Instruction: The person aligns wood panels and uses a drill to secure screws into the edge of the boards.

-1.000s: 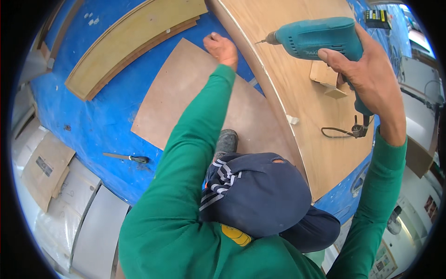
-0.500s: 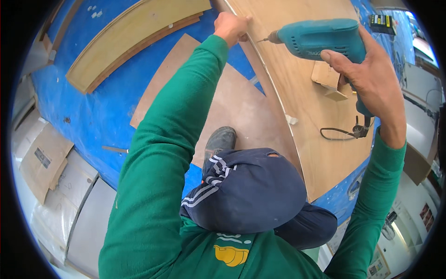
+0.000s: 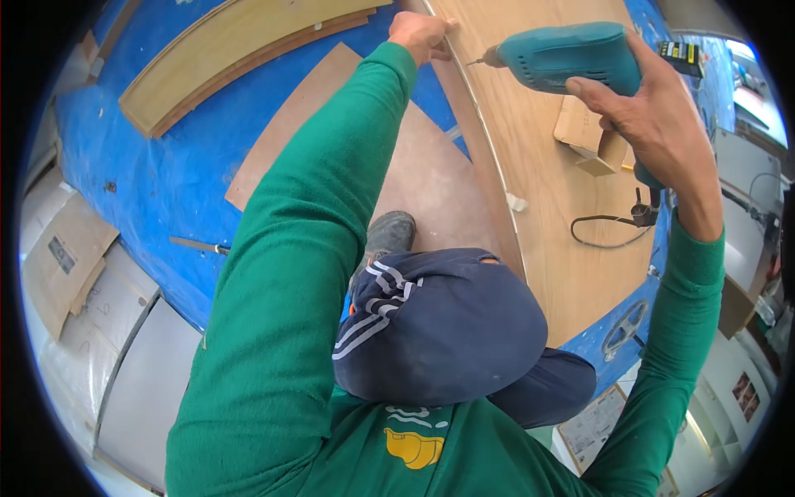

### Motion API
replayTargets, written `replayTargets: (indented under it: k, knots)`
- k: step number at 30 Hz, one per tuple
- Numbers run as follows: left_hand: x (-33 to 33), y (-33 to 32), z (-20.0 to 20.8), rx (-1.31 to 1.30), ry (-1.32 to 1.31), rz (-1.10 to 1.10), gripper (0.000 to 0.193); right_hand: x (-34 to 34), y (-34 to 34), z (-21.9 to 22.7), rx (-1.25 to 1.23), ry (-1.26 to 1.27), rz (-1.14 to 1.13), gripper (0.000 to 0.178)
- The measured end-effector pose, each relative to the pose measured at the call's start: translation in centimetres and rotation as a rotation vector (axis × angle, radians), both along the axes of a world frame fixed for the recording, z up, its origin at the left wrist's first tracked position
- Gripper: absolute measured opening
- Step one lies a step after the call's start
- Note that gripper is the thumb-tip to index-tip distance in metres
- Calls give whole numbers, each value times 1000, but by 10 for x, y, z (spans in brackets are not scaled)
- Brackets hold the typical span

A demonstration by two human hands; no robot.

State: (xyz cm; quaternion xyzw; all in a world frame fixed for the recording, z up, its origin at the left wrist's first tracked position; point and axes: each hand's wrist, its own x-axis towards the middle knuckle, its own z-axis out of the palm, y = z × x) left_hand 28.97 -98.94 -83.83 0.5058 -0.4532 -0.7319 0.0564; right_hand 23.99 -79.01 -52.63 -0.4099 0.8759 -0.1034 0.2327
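Observation:
My right hand (image 3: 662, 116) is wrapped round the grip of a teal power drill (image 3: 567, 58). The drill lies sideways above a light wooden panel (image 3: 530, 132), its thin bit pointing left toward the panel's edge and apart from my other hand. At the far end of that edge, my left hand (image 3: 420, 37) has its fingers curled against the border, gripping it; the fingertips are partly hidden. A pale line runs along this edge, with a small whitish scrap (image 3: 516, 202) stuck out from it. Below the drill sits a small open cardboard box (image 3: 584, 137) on the panel.
A black cable with a plug (image 3: 642, 217) rests on the panel near my right wrist. Blue sheeting (image 3: 141, 207) covers the floor. On it lie a thin brown sheet (image 3: 435, 195), a curved wooden piece (image 3: 224, 58) and a narrow tool (image 3: 199, 245). My shoe (image 3: 392, 232) stands on the brown sheet.
The whole view has shifted slightly. The drill's bit sits a little higher in the picture, still off the panel's edge. Both hands keep their holds.

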Motion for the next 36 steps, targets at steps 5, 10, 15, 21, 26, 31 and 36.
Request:
replayTargets:
  k: [5,10,15,21,26,31,36]
  knots:
    - [-1,-4,-2,-7,27,-9,46,0,-1,0,-1,37,48,51]
    - [2,-1,7,-1,40,-25,46,-3,2,-2,-4,72,77,51]
    - [3,1,9,-12,48,-38,46,-6,2,-4,-3,101,95,52]
    - [1,1,5,-28,53,-23,46,0,-3,2,18,100,90,54]
    - [2,1,6,-28,57,-25,46,2,-5,3,10,111,103,55]
    - [2,3,7,-30,77,-1,46,5,-8,6,9,125,113,57]
    - [2,2,8,-2,59,20,47,9,-10,10,9,149,124,58]
